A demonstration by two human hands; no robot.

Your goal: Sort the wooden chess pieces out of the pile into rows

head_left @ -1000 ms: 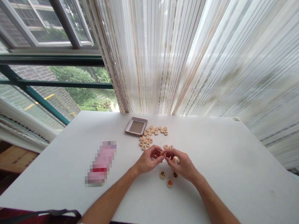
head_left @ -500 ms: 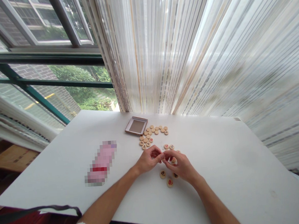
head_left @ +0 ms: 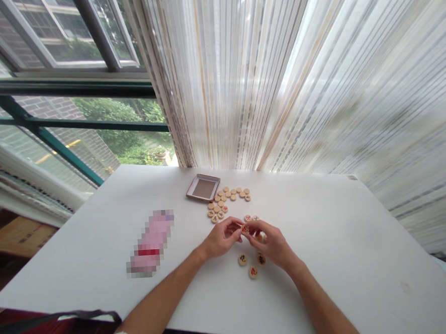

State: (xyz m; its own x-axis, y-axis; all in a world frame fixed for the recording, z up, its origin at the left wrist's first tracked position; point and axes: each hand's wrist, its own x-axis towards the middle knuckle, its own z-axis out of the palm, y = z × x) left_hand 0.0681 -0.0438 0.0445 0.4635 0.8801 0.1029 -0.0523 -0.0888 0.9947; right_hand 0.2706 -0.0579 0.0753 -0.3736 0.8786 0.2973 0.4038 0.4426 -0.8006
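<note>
My left hand (head_left: pixel 220 239) and my right hand (head_left: pixel 271 242) meet fingertip to fingertip over the white table (head_left: pixel 326 241). Between them they pinch a small round wooden game piece (head_left: pixel 245 229) with a red mark. Three more pieces (head_left: pixel 251 266) lie face up just in front of my hands. Two pieces (head_left: pixel 251 218) sit right behind my fingers. A cluster of several pale wooden pieces (head_left: pixel 225 201) lies farther back, next to a small shallow square box (head_left: pixel 203 188).
A pink oblong thing (head_left: pixel 150 242), blurred out, lies on the table to the left. Striped sheer curtains (head_left: pixel 278 83) hang behind the table's far edge, with a window (head_left: pixel 69 70) to the left. A dark strap (head_left: pixel 66 317) crosses the near left corner.
The hands stay together at the same spot. The red-marked piece shows between the fingertips again after being mostly covered half a second ago.
</note>
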